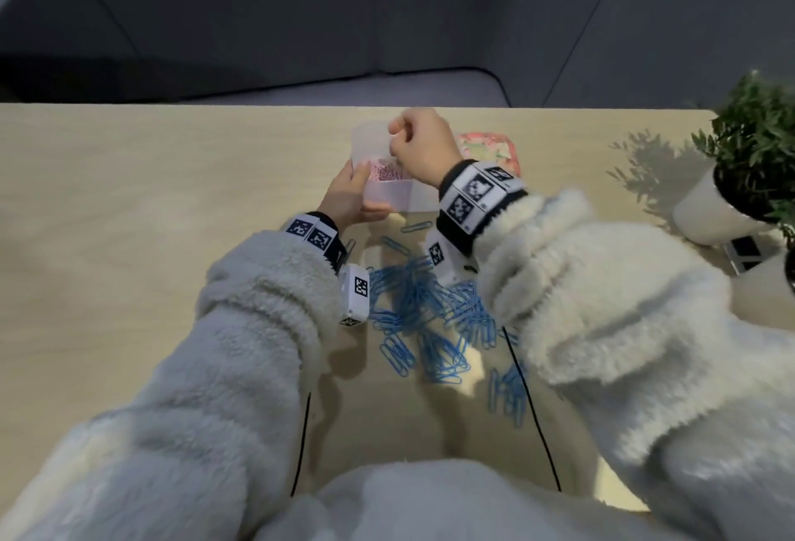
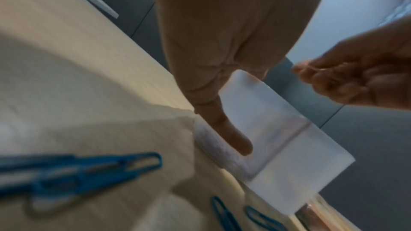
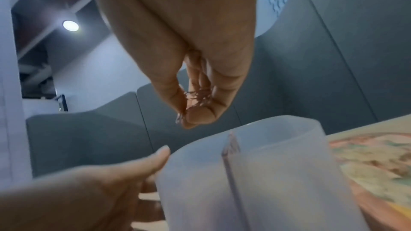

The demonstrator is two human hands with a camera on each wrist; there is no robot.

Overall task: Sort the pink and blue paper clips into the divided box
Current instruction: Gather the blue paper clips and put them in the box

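Blue paper clips [image 1: 423, 317] lie heaped on the table [image 1: 129, 179] between the sleeves, none yet in the divided box [image 1: 389, 192]. Beyond them the left hand [image 1: 348, 196] grips the box's left wall, while the right hand [image 1: 423, 140] hovers above it, fingertips pinching pink paper clips [image 3: 198, 98]. If released off-centre, they could spill past the divider into the wrong compartment. Only the right wrist view shows the pinched clips; only the head view shows pink ones already inside
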